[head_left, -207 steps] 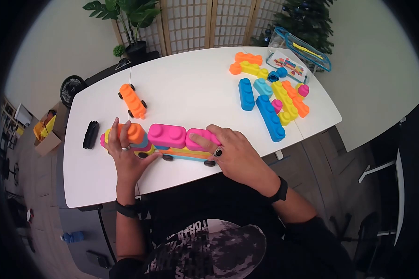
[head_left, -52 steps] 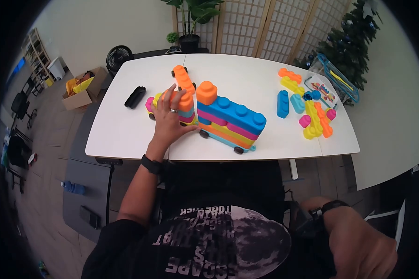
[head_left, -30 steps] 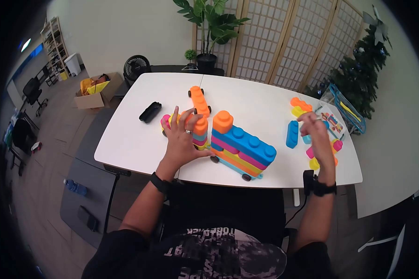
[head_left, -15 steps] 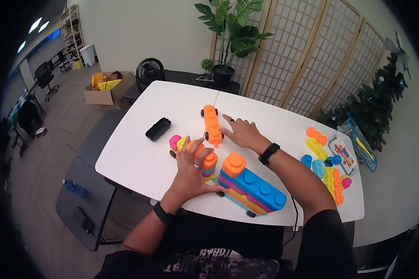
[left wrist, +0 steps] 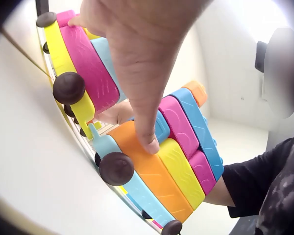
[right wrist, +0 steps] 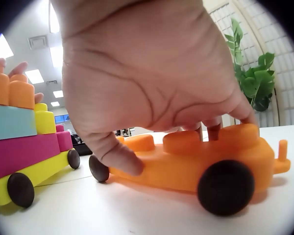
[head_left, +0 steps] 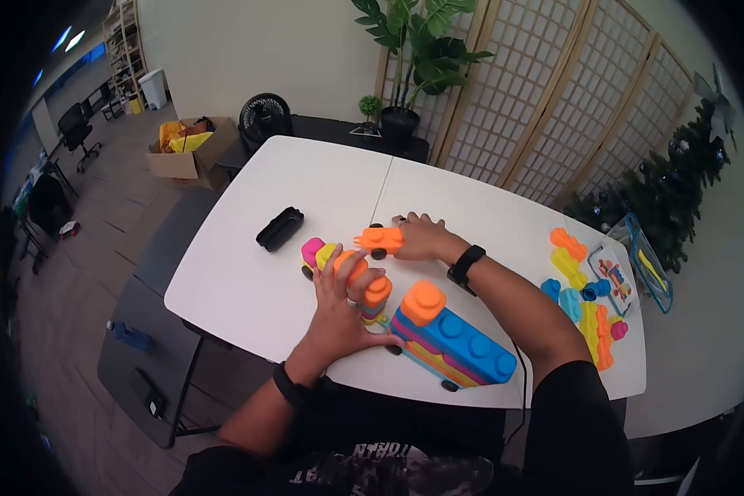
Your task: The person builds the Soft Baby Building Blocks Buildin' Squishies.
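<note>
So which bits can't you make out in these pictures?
- Orange car's fourth wheel: hidden by the right hand in the head view, by the hand and car in the right wrist view.
- Any words on the picture card: too small, head view.
- The rest of the shirt's print: cut off by the bottom edge, head view.

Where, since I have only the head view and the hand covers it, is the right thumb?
Observer: In the right wrist view, the right thumb lies against the side of the orange car.

Operator: What sits by the left thumb, low in the blue-topped stack?

Observer: The left wrist view shows a small blue block beside the left thumb, end to end with a yellow block and beneath a magenta one.
</note>
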Available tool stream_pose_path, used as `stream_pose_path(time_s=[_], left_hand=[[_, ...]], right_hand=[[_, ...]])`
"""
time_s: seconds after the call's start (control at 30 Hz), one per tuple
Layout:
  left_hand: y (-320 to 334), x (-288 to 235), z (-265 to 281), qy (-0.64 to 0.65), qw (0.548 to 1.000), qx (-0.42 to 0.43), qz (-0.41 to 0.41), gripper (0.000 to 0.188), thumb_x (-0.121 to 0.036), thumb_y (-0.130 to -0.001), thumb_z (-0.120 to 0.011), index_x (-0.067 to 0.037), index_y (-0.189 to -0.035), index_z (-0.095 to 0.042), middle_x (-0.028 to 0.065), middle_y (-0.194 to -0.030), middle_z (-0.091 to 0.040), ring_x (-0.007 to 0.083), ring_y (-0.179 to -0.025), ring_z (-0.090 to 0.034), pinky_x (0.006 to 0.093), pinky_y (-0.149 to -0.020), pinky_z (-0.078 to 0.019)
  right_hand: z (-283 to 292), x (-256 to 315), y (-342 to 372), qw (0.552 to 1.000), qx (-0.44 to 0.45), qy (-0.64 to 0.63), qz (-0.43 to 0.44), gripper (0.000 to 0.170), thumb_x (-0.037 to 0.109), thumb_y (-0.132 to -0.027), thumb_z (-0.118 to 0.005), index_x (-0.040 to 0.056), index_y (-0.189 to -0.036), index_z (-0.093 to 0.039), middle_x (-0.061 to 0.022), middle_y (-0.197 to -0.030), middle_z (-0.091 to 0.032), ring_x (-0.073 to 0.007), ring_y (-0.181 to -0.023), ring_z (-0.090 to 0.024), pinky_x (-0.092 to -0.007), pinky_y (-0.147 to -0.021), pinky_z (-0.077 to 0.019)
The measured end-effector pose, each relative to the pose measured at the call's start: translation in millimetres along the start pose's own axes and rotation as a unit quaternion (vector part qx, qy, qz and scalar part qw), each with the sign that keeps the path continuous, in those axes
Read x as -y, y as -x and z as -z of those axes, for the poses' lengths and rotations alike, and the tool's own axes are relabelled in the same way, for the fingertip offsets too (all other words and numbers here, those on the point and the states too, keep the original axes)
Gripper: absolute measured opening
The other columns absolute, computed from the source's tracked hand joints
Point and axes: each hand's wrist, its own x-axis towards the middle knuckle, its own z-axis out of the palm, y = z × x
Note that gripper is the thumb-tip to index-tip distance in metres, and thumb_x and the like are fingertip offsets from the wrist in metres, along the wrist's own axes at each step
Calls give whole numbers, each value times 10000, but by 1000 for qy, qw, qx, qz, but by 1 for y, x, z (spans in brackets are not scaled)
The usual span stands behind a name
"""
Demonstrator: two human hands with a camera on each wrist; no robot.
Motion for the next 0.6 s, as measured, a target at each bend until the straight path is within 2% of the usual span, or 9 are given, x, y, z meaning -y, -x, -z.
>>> stream_pose_path(time_s=[0.03, 0.13, 0.23, 0.3, 0.4, 0.5, 0.6], left_hand=[[-2, 1, 0, 1, 1000, -4, -4, 1189, -678, -563, -1013, -248, -1527, -465, 146, -1658, -348, 541, -1575, -242, 768, -1196, -255], [-2, 2, 1, 3, 1000, -8, -12, 1194, -669, -556, -1020, -240, -1523, -465, 156, -1653, -347, 539, -1569, -258, 737, -1219, -262], [-5, 0, 3, -13, 1000, -8, -14, 1237, -665, -532, -1029, -220, -1536, -458, 165, -1655, -341, 534, -1573, -256, 720, -1232, -273], [-9, 2, 2, -20, 1000, -1, -4, 1263, -663, -519, -1034, -208, -1545, -454, 166, -1657, -339, 530, -1575, -258, 713, -1234, -280], [-15, 10, 2, -36, 999, 8, -22, 1303, -662, -508, -1039, -176, -1561, -446, 178, -1660, -332, 516, -1571, -286, 694, -1238, -294], [-23, 21, 0, -43, 998, 12, -35, 1319, -673, -511, -1036, -166, -1573, -440, 191, -1663, -324, 504, -1570, -301, 682, -1241, -301], [-32, 31, -4, -53, 998, 17, -42, 1326, -691, -509, -1031, -175, -1575, -435, 200, -1667, -316, 495, -1574, -301, 682, -1238, -304]], right_hand=[[-1, -1, 10, 1000, -5, 28, 13, 923, 496, -901, -756, -26, -1600, -455, -227, -1545, -559, -406, -1374, -600, -570, -1149, -478], [-2, -8, 38, 1000, -20, -13, 1, 796, 498, -958, -736, -2, -1545, -539, -195, -1382, -695, -353, -1254, -693, -554, -1086, -509], [32, -25, 92, 995, -38, -75, -51, 746, 527, -973, -732, -18, -1462, -587, -184, -1127, -786, -331, -1019, -773, -487, -933, -584], [54, -42, 145, 988, -76, -111, -76, 733, 501, -974, -751, -64, -1409, -585, -256, -1151, -754, -392, -1086, -739, -439, -937, -566], [56, -78, 226, 984, -97, -108, -102, 683, 419, -958, -790, -36, -1417, -569, -247, -1171, -742, -400, -1090, -724, -442, -937, -554], [25, -96, 311, 979, -111, -130, -114, 656, 286, -918, -848, 36, -1454, -566, -233, -1210, -722, -397, -1125, -707, -449, -960, -546], [-20, -91, 375, 980, -123, -121, -96, 636, 268, -871, -877, 79, -1423, -624, -199, -1175, -694, -393, -1114, -696, -456, -943, -558]])
